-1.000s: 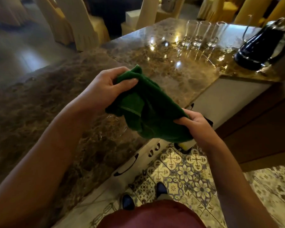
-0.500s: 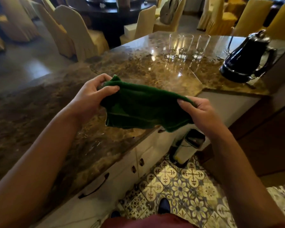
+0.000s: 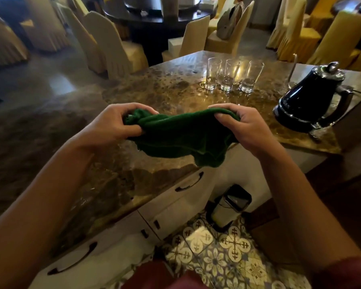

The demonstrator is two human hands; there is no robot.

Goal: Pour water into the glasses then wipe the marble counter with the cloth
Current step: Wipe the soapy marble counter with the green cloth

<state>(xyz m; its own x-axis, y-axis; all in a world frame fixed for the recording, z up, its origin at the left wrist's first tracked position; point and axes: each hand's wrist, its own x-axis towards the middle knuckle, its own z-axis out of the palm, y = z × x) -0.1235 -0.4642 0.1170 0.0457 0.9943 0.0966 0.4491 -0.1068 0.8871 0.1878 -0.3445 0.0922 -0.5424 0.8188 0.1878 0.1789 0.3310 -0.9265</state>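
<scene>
Clearly the room comes first: a dim dining hall with rows of chairs (image 3: 113,44) in pale and yellow covers at ten to two o'clock, a dark round table (image 3: 154,15) at twelve, and patterned floor tiles (image 3: 217,253) at six. Next largest is the brown marble desk (image 3: 88,167), running from eight o'clock up to two, glossy and catching glare near the far corner, with white drawers (image 3: 175,197) under its near edge and a small lidded bin (image 3: 229,205) on the floor at five o'clock. On the desk at two o'clock stands a dark kettle (image 3: 308,101), and just beside it at one o'clock three tall glasses (image 3: 229,76) stand in a tight row, each seeming to hold a little water at the bottom, so the pouring step looks done. Wiping looks to be the step in hand, though not yet begun: the green cloth (image 3: 181,136) hangs in the air above the desk's near edge, stretched between the hands and not touching the marble. My left hand (image 3: 115,126) bunches one end in curled fingers; my right hand (image 3: 240,126) pinches the other end under the thumb. I judge that the next move calls for lowering the cloth flat onto the marble, pressing down, and sweeping while keeping well apart from the glasses and kettle.
</scene>
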